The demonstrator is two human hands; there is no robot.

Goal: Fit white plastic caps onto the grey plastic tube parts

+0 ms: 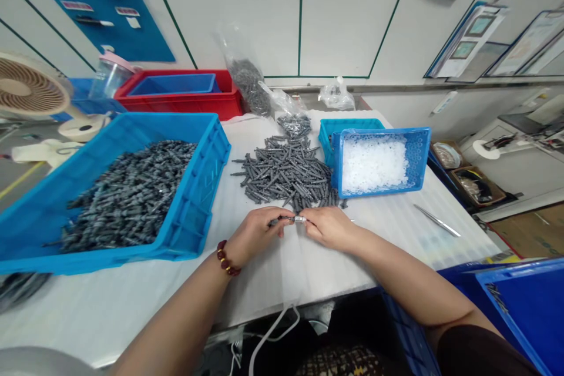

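My left hand [259, 229], with a beaded bracelet [228, 258] at the wrist, pinches a small dark grey plastic part [275, 221]. My right hand [328, 227] is closed around a slim silvery-white tool [299, 219]. Its front end meets the grey part between the hands, and a thin end seems to show behind the right hand. Its exact kind is hidden by the fingers. Just beyond both hands lies a pile of similar grey parts [286, 170]. A blue bin [381, 191] of small white rings [374, 161] is tilted beyond my right hand.
A large blue crate [187, 223] of grey parts [132, 200] stands left. Metal tweezers [437, 221] lie right. Behind are a red crate [176, 107], bagged parts [251, 85] and a teal bin [352, 124]. A fan [29, 88] is far left; a dark blue bin [524, 305] sits lower right.
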